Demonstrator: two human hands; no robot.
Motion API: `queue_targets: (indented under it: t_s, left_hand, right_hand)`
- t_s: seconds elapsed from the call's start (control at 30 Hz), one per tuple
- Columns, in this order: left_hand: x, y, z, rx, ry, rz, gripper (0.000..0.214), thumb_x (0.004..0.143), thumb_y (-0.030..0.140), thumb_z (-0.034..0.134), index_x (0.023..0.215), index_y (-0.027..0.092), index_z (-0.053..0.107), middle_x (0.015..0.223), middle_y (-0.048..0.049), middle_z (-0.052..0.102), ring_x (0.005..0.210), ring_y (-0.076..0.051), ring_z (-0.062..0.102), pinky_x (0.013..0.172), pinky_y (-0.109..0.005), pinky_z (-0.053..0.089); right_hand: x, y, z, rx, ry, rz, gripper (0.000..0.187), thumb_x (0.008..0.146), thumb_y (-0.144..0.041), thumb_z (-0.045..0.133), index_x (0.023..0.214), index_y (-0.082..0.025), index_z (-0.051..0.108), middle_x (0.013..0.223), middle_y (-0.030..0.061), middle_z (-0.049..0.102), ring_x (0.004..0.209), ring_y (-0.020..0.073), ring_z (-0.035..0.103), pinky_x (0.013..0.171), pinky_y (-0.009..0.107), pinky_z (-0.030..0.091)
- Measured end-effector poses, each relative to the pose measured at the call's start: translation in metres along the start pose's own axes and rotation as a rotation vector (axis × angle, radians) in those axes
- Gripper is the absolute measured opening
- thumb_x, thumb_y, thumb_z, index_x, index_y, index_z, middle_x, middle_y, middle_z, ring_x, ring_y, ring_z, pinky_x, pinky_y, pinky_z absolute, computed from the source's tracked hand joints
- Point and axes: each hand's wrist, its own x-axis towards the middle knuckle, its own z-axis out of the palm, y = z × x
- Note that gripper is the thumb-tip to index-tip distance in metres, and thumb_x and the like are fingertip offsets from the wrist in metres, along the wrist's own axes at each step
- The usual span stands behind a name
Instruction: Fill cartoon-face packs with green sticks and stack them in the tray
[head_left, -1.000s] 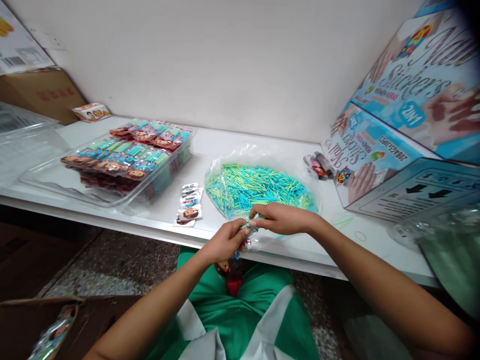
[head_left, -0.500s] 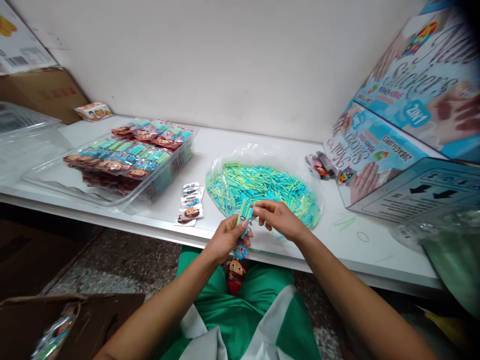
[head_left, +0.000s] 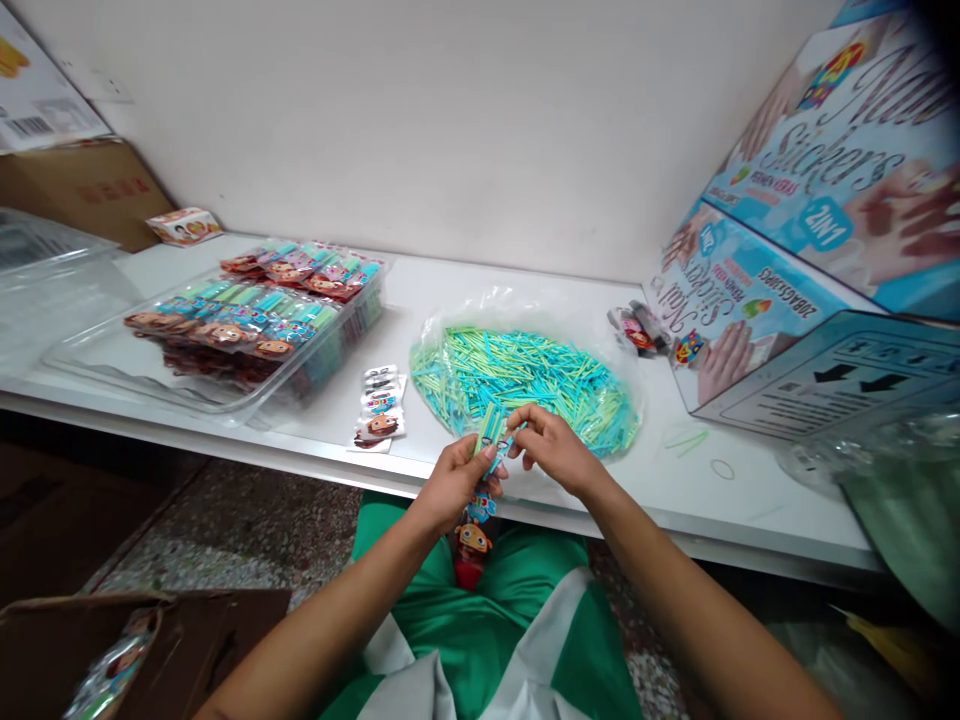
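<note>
My left hand is closed round a small bundle of blue and green sticks together with a sticker packet that hangs down below the fist. My right hand pinches the top of the same bundle from the right. Both hands hover over the front edge of the white table. Just behind them lies a heap of blue and green sticks on a clear plastic bag.
A clear tray of finished packets sits at the left, with loose sticker sheets beside it. Large nail sticker boxes stand at the right. A brown carton lies on the floor at lower left.
My hands have lifted off the heap's near edge. The stick bundle now stands upright between them, and the hanging sticker packet has come into view below my left hand.
</note>
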Motion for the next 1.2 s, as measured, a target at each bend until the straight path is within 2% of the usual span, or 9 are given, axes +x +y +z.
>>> queue_targets:
  t_s: [0.07, 0.17, 0.33, 0.43, 0.57, 0.77, 1.0, 1.1, 1.2]
  left_hand:
    - [-0.0005, 0.0001, 0.0002, 0.003, -0.008, -0.010, 0.039, 0.075, 0.047, 0.060, 0.095, 0.013, 0.056, 0.067, -0.0017, 0.061, 0.048, -0.008, 0.054, 0.049, -0.019, 0.041]
    - [-0.0015, 0.0011, 0.0004, 0.005, -0.025, -0.020, 0.039, 0.074, 0.047, 0.061, 0.093, 0.013, 0.056, 0.067, -0.0020, 0.061, 0.049, -0.009, 0.054, 0.050, -0.020, 0.041]
    - [-0.0026, 0.0019, 0.0005, -0.066, -0.030, -0.054, 0.037, 0.074, 0.045, 0.063, 0.090, 0.013, 0.054, 0.067, -0.0023, 0.061, 0.049, -0.009, 0.055, 0.051, -0.021, 0.043]
    - [-0.0028, 0.0013, 0.0005, -0.109, -0.023, -0.074, 0.037, 0.074, 0.044, 0.063, 0.091, 0.013, 0.055, 0.068, -0.0034, 0.062, 0.049, -0.010, 0.055, 0.052, -0.023, 0.044]
    - [-0.0031, 0.0012, 0.0010, -0.117, -0.025, -0.083, 0.040, 0.072, 0.046, 0.064, 0.092, 0.013, 0.056, 0.068, -0.0035, 0.062, 0.049, -0.010, 0.055, 0.050, -0.022, 0.043]
    - [-0.0038, 0.0031, 0.0001, -0.089, -0.037, -0.069, 0.038, 0.071, 0.046, 0.064, 0.088, 0.013, 0.056, 0.067, -0.0028, 0.062, 0.049, -0.011, 0.056, 0.051, -0.023, 0.044]
    - [-0.0043, 0.0017, 0.0014, -0.107, -0.047, -0.080, 0.034, 0.073, 0.042, 0.064, 0.088, 0.013, 0.054, 0.067, -0.0031, 0.063, 0.048, -0.011, 0.056, 0.051, -0.023, 0.044]
    - [-0.0042, 0.0015, 0.0029, -0.119, -0.044, -0.081, 0.034, 0.074, 0.042, 0.063, 0.089, 0.012, 0.055, 0.068, -0.0045, 0.064, 0.049, -0.011, 0.056, 0.051, -0.023, 0.045]
    - [-0.0040, 0.0017, 0.0039, -0.138, -0.046, -0.085, 0.033, 0.075, 0.041, 0.063, 0.088, 0.012, 0.055, 0.068, -0.0047, 0.064, 0.049, -0.011, 0.056, 0.051, -0.023, 0.044]
  right_hand:
    - [-0.0006, 0.0000, 0.0011, 0.000, 0.000, -0.030, 0.022, 0.078, -0.030, 0.051, 0.095, -0.018, 0.053, 0.067, -0.0005, 0.055, 0.066, 0.0141, 0.058, 0.048, 0.022, 0.046]
    - [0.0005, -0.0020, 0.0012, -0.034, -0.020, -0.089, 0.021, 0.079, -0.036, 0.051, 0.085, -0.018, 0.055, 0.072, -0.0001, 0.054, 0.066, 0.0130, 0.056, 0.049, 0.023, 0.046]
    - [0.0029, -0.0028, 0.0002, -0.093, -0.020, -0.098, 0.016, 0.078, -0.033, 0.050, 0.076, -0.018, 0.054, 0.065, -0.0015, 0.053, 0.060, 0.0115, 0.052, 0.051, 0.023, 0.045]
    - [0.0018, -0.0015, 0.0014, -0.095, 0.006, -0.085, 0.010, 0.076, -0.026, 0.049, 0.082, -0.019, 0.052, 0.070, -0.0012, 0.056, 0.061, 0.0117, 0.053, 0.055, 0.025, 0.046]
    - [-0.0002, -0.0010, 0.0040, -0.100, 0.041, -0.105, 0.022, 0.076, -0.029, 0.051, 0.096, -0.019, 0.053, 0.080, 0.0001, 0.057, 0.069, 0.0129, 0.053, 0.062, 0.027, 0.046]
    - [0.0009, -0.0027, 0.0033, -0.194, 0.013, -0.142, 0.024, 0.080, -0.038, 0.051, 0.088, -0.018, 0.059, 0.071, -0.0006, 0.055, 0.064, 0.0128, 0.051, 0.060, 0.026, 0.042]
    - [-0.0009, -0.0074, 0.0030, -0.296, 0.040, -0.117, 0.013, 0.078, -0.030, 0.049, 0.080, -0.019, 0.055, 0.061, -0.0032, 0.052, 0.057, 0.0120, 0.048, 0.054, 0.025, 0.037]
    - [-0.0019, -0.0069, 0.0052, -0.274, 0.066, -0.117, 0.009, 0.075, -0.024, 0.048, 0.081, -0.019, 0.053, 0.070, -0.0020, 0.056, 0.062, 0.0127, 0.051, 0.058, 0.025, 0.040]
    - [-0.0024, -0.0048, 0.0075, -0.219, 0.102, -0.145, 0.014, 0.075, -0.024, 0.048, 0.088, -0.019, 0.053, 0.085, 0.0009, 0.059, 0.075, 0.0141, 0.054, 0.067, 0.026, 0.042]
